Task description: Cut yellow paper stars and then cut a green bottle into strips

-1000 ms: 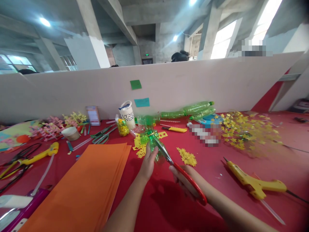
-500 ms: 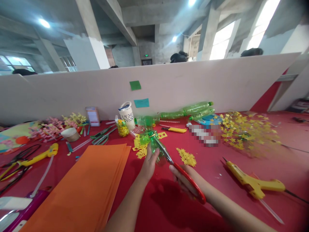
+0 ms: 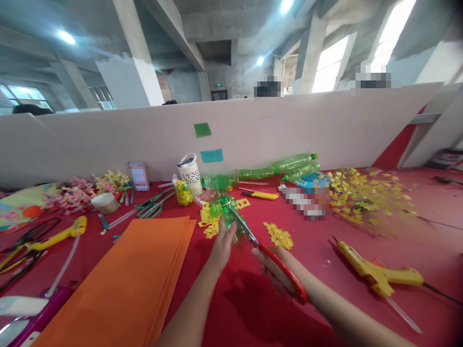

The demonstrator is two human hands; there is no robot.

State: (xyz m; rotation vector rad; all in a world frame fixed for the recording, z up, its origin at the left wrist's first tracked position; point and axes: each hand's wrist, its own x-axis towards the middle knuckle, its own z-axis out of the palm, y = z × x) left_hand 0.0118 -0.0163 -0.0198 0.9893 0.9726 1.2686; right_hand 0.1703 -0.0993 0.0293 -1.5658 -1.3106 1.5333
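My left hand is closed around a piece of green plastic bottle, its neck end pointing away from me. In my right hand are red-handled scissors, and their metal blades lie against the bottle piece near its neck. Whether the blades are cutting into the plastic I cannot tell. Yellow card sheets with star cut-outs lie just beyond my left hand. A small heap of yellow paper stars sits to the right of the blades.
Orange paper sheets cover the left front. A yellow glue gun lies at right, with a bunch of yellow star sprigs behind it. Green bottles, a yellow cutter knife, green-handled scissors and a white cup stand or lie farther back.
The view has shifted very slightly. Both hands keep their holds on the bottle piece and the scissors, with almost no visible movement.
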